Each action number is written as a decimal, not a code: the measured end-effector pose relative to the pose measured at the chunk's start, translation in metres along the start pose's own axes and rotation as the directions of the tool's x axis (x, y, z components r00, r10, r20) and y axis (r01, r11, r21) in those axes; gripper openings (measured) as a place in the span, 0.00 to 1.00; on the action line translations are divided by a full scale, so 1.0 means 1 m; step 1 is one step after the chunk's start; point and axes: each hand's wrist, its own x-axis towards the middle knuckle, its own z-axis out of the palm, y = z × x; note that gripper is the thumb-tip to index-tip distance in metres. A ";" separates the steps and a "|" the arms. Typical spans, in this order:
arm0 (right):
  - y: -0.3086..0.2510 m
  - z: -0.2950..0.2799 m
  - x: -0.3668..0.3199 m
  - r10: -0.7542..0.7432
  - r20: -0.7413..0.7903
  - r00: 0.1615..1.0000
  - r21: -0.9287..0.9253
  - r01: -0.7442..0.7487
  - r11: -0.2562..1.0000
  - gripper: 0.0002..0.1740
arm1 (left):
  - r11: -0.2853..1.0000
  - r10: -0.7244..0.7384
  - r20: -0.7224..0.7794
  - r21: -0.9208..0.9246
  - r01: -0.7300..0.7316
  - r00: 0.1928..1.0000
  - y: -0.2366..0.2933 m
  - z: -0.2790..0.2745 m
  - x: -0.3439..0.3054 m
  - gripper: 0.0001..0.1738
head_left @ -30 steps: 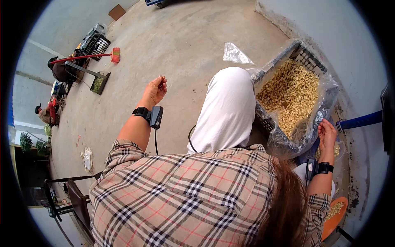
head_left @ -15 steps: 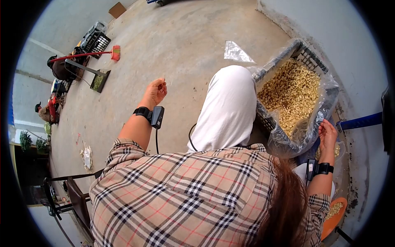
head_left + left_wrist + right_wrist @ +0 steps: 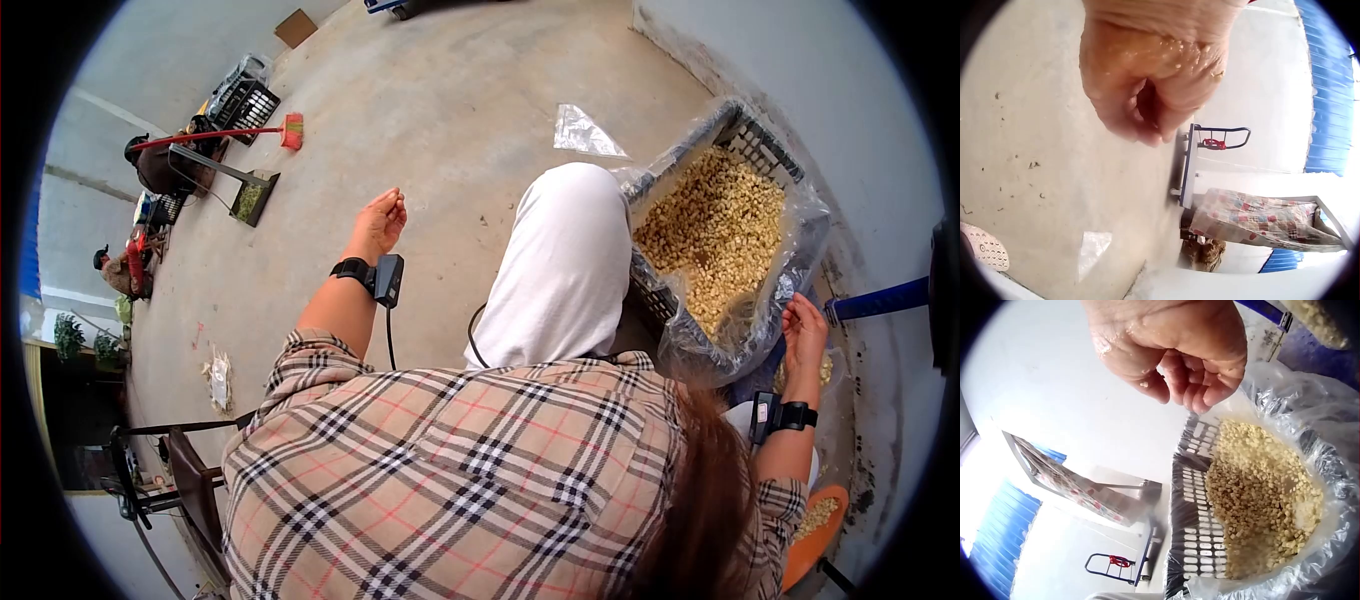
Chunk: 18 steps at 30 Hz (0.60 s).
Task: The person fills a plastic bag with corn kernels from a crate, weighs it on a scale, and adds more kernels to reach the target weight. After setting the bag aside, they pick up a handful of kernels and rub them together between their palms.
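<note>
While kernels (image 3: 715,230) fill the plastic-lined crate (image 3: 1196,512), my right hand (image 3: 803,338) hangs near it, loosely curled, apparently empty; my left hand (image 3: 379,225) brings thumb to fingertips, hold unclear. Looks like a poised beat; next calls for reaching in.

We see glossy, crinkled clear plastic in the liner (image 3: 1336,469) of a matt, slotted plastic crate (image 3: 1196,515), around rough, grainy pieces (image 3: 1266,500). We find matt cloth in the plaid shirt (image 3: 440,470), a dull, concrete-like floor (image 3: 450,100), and a wet-looking sheen on the left hand (image 3: 1154,69).
</note>
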 end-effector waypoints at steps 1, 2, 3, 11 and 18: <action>0.001 -0.002 0.001 0.003 0.005 1.000 0.006 -0.003 1.000 0.14 | 1.000 0.008 0.009 0.002 -0.008 1.000 0.001 0.001 0.000 0.09; 0.001 -0.004 0.002 0.006 0.009 1.000 0.011 -0.006 1.000 0.14 | 1.000 0.015 0.019 0.003 -0.015 1.000 0.002 0.001 -0.001 0.10; 0.001 -0.005 0.002 0.004 0.012 1.000 0.015 -0.004 1.000 0.14 | 1.000 0.020 0.018 0.011 -0.020 1.000 0.002 0.002 0.000 0.10; -0.001 -0.015 -0.006 -0.052 -0.028 0.998 0.041 0.053 0.998 0.13 | 0.651 -0.040 -0.120 0.750 0.116 0.992 0.006 -0.002 0.001 0.16; -0.010 -0.023 -0.023 -0.096 -0.079 0.992 0.100 0.104 0.990 0.11 | 0.099 -0.026 0.026 0.995 -0.024 0.999 0.035 -0.026 0.039 0.22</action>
